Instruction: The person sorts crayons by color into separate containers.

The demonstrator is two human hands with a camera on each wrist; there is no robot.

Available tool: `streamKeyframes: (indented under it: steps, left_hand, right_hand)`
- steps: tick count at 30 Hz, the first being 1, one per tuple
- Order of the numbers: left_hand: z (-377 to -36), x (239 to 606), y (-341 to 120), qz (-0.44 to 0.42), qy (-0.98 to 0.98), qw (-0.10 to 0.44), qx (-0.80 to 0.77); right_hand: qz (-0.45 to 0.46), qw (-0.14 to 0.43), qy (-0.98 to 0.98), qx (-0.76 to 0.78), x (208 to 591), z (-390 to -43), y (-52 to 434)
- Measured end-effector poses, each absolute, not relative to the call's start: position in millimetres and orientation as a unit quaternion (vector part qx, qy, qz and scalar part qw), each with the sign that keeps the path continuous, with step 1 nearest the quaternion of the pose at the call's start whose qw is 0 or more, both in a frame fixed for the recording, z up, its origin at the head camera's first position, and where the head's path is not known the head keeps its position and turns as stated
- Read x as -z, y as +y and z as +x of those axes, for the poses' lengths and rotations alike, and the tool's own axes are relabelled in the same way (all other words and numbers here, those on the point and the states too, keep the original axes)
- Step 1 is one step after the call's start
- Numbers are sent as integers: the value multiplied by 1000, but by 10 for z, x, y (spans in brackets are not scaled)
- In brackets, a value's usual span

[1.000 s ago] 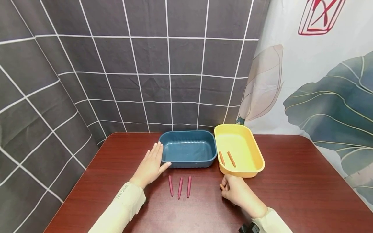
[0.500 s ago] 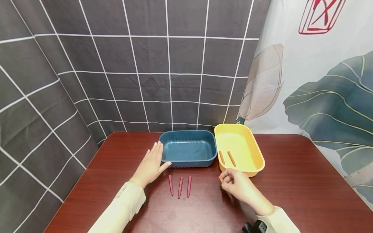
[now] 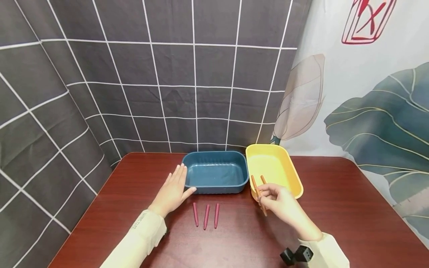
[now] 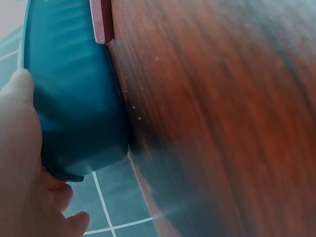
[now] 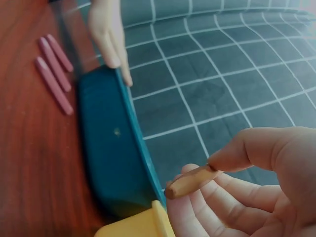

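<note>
My right hand (image 3: 279, 201) pinches an orange-brown crayon (image 5: 190, 182) between thumb and fingers, at the near edge of a yellow basin (image 3: 296, 182). Its lower end points down over the table. Inside that basin lie two more orange-brown crayons, one of them (image 3: 263, 179) partly covered by the hand. With straight fingers, my left hand (image 3: 170, 193) rests against the left end of a blue basin (image 3: 214, 189), thumb at its near corner. Three dark pink crayons (image 3: 206, 217) lie side by side on the table in front of the blue basin.
Both basins stand side by side at the back of a reddish-brown table (image 3: 234, 245). A dark grey cloth with white grid lines (image 3: 174, 100) hangs behind and to the left. A leaf-patterned white cloth (image 3: 311, 137) hangs at the right.
My right hand has lifted its crayon off the table and carried it up to the yellow basin's near edge, turning it more upright. The left hand stays against the blue basin.
</note>
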State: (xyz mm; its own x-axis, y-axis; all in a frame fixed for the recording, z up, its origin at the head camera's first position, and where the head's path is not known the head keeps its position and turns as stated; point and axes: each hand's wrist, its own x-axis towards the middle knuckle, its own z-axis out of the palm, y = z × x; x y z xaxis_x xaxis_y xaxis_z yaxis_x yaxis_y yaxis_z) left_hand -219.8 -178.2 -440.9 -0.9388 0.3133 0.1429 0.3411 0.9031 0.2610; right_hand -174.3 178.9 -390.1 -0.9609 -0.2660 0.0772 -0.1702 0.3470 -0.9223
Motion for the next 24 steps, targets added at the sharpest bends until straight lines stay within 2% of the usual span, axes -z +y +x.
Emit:
streamKeyframes:
  steps: [14, 24]
  left_hand:
    - [-2191, 4421, -1785, -170, -973, 47, 146]
    - [-2203, 4429, -1795, -166, -974, 52, 149]
  right_hand:
    - [-66, 22, 816, 574, 3869, -2011, 1955]
    - [-64, 37, 820, 567, 3903, -2289, 2082]
